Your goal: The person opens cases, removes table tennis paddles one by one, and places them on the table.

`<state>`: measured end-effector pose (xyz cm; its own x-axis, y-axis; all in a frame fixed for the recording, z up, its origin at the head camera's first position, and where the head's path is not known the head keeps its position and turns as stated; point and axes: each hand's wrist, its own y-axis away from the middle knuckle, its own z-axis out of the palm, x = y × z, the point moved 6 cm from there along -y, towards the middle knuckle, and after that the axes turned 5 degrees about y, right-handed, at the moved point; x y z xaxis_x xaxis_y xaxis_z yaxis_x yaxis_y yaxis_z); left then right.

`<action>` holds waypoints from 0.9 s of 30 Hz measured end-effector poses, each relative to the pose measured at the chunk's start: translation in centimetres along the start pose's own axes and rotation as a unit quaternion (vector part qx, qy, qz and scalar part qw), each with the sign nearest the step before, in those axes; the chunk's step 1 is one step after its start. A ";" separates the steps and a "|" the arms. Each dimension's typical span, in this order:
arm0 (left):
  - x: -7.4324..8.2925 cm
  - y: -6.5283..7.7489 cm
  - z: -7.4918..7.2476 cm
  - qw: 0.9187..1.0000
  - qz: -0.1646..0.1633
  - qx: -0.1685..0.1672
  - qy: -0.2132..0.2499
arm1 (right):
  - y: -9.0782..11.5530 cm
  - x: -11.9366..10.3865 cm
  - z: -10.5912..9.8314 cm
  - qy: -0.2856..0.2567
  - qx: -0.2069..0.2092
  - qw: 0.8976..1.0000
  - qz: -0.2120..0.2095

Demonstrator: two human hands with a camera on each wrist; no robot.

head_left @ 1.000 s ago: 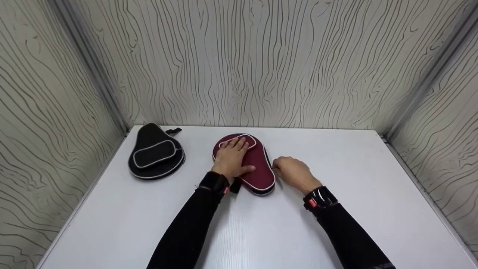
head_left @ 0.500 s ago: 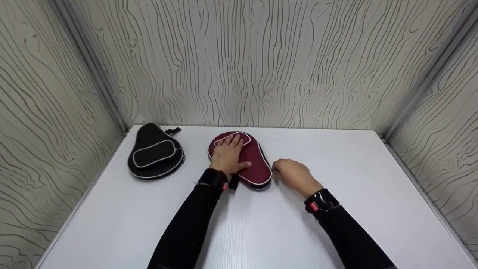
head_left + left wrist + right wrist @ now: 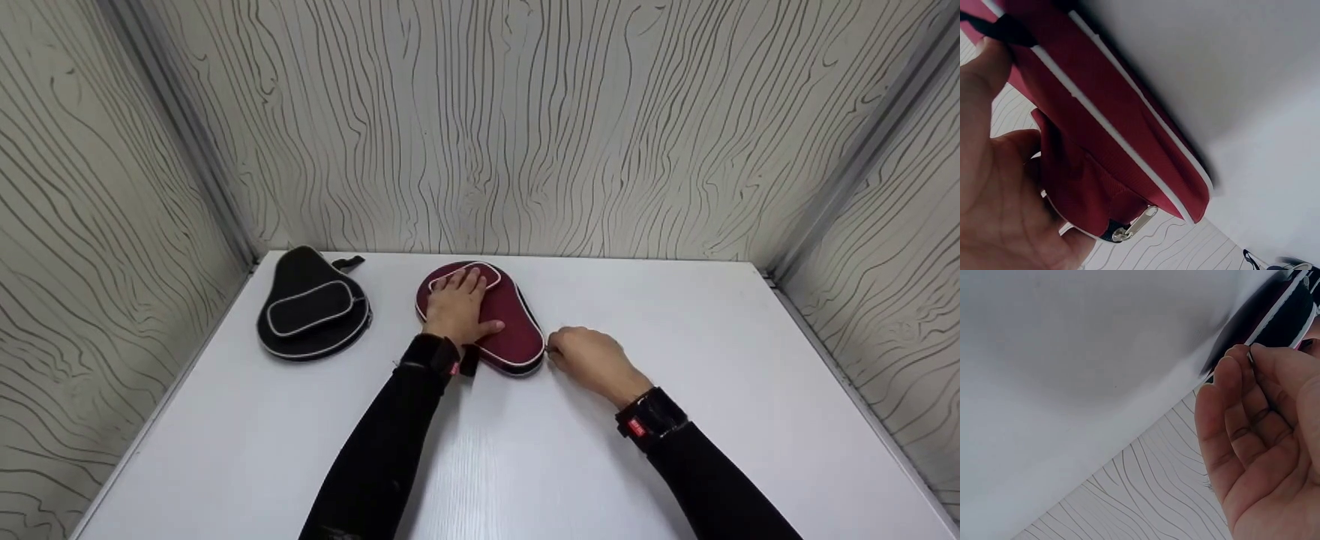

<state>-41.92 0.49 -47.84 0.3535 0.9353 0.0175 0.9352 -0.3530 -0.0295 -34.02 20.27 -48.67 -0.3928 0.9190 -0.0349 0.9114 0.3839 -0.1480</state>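
A dark red table tennis bat case (image 3: pixel 516 319) with white piping lies on the white table, its narrow end toward me. My left hand (image 3: pixel 456 309) rests on it with fingers spread, over the small front pocket. The left wrist view shows that pocket's silver zipper pull (image 3: pixel 1141 222) hanging near my fingers. At the case's right side, my right hand (image 3: pixel 592 361) pinches a small zipper pull (image 3: pixel 1250 357) between thumb and forefinger. Most of this pull is hidden by the fingers. Black zipper tape shows along that side.
A black bat case (image 3: pixel 304 274) with grey piping lies at the table's back left, its wrist strap (image 3: pixel 348 262) sticking out. Patterned panels (image 3: pixel 480 127) stand behind and on both sides of the white table (image 3: pixel 465 465). A black strap (image 3: pixel 469 361) pokes out beside my left wrist.
The red case and my left hand have shifted slightly left and away from me. My right hand has slid a little toward me along the case's side.
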 end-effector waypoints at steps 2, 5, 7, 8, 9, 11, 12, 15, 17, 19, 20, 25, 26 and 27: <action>0.0 0.0 -0.1 1.000 -0.001 0.001 -0.001 | 0.2 -0.2 -0.1 0.003 -0.001 1.000 -0.001; 0.1 -0.1 -0.1 1.000 -0.001 0.000 0.000 | 0.4 -0.4 -0.1 0.012 0.000 1.000 -0.003; 0.1 -0.1 0.0 1.000 -0.001 -0.004 -0.001 | 0.5 -0.6 -0.2 0.014 0.002 1.000 -0.006; 0.1 -0.2 0.0 1.000 -0.001 -0.005 -0.002 | 0.6 -0.7 -0.2 0.015 0.003 1.000 -0.007; 0.1 -0.2 0.1 1.000 -0.002 -0.006 -0.002 | 0.8 -0.8 -0.2 0.016 0.004 1.000 -0.010; 0.0 -0.3 0.3 1.000 -0.003 -0.009 -0.002 | 1.0 -1.2 -0.3 0.016 0.008 1.000 -0.017; 0.0 -0.3 0.3 1.000 -0.003 -0.011 -0.003 | 1.1 -1.3 -0.3 0.016 0.009 1.000 -0.019; 0.0 -0.3 0.3 1.000 -0.004 -0.013 -0.005 | 1.4 -1.8 -0.3 0.021 0.014 0.999 -0.027; 0.0 -0.3 0.3 1.000 -0.003 -0.013 -0.006 | 1.5 -2.1 -0.3 0.026 0.016 0.999 -0.031; 0.0 -0.3 0.3 1.000 -0.003 -0.012 -0.006 | 1.6 -2.4 -0.3 0.029 0.016 0.999 -0.033; 0.0 -0.4 0.4 1.000 -0.003 -0.010 -0.005 | 1.6 -2.6 -0.3 0.030 0.016 0.999 -0.035; 0.0 -0.4 0.3 1.000 -0.002 0.002 -0.002 | 1.9 -3.6 -0.4 0.031 0.014 0.998 -0.047; 0.0 -0.3 0.3 1.000 -0.002 0.003 -0.002 | 1.9 -3.7 -0.4 0.030 0.014 0.998 -0.049; 0.1 -0.3 0.2 1.000 -0.002 0.003 -0.002 | 2.0 -3.9 -0.5 0.029 0.016 0.998 -0.051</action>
<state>-42.20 0.67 -48.03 0.3496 0.9368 0.0145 0.9365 -0.3489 -0.0355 -30.64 17.47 -48.36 -0.4750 0.8792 0.0387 0.8621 0.4737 -0.1799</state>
